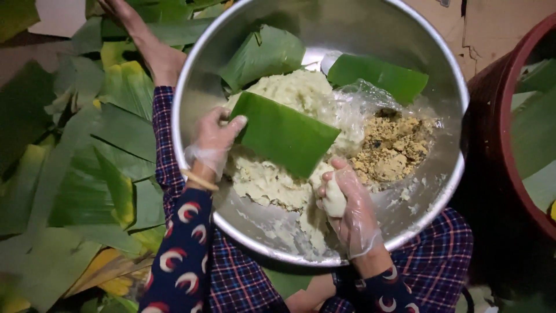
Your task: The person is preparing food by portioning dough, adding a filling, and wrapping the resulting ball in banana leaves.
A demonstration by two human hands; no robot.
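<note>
A big metal bowl (pixel 440 75) rests on my lap. It holds pale dough (pixel 295 93), a crumbly yellow-brown filling (pixel 391 150) on clear plastic wrap, and two folded leaf pieces at the far side. My left hand (pixel 213 139), in a thin clear glove, grips the left edge of a rectangular green banana leaf piece (pixel 284 133) held over the dough. My right hand (pixel 347 203), also gloved, is closed around a small lump of pale dough (pixel 334 200) near the bowl's near rim.
Many banana leaves (pixel 87 162) cover the floor on the left. A bare foot (pixel 152 49) lies among them at upper left. A dark red basin (pixel 509 145) holding more leaves stands on the right. Cardboard lies at upper right.
</note>
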